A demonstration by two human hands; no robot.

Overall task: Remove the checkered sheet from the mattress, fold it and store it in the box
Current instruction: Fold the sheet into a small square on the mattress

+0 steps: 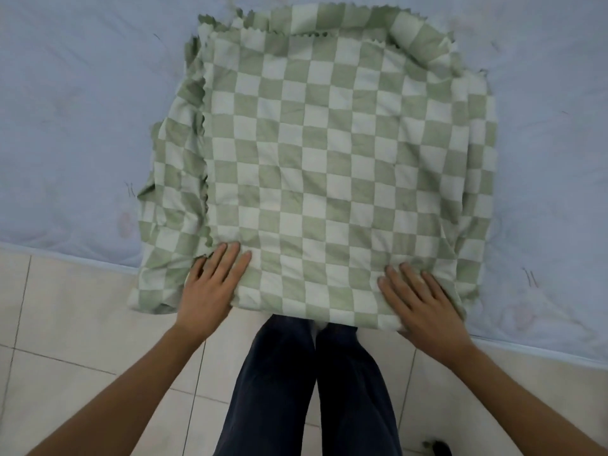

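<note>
The green-and-white checkered sheet (329, 153) lies folded into a thick, roughly square stack on the pale blue mattress (72, 120), its near edge hanging over the mattress side. Uneven layers stick out along the stack's left and far edges. My left hand (214, 284) rests flat on the near left corner, fingers straight. On the near right corner my right hand (418, 304) presses flat, fingers spread. No box is in view.
The mattress edge (65, 255) runs across the view above a white tiled floor (82, 324). My legs in dark trousers (312, 390) stand against the mattress between my arms. A small dark object (436, 448) lies on the floor at the bottom right.
</note>
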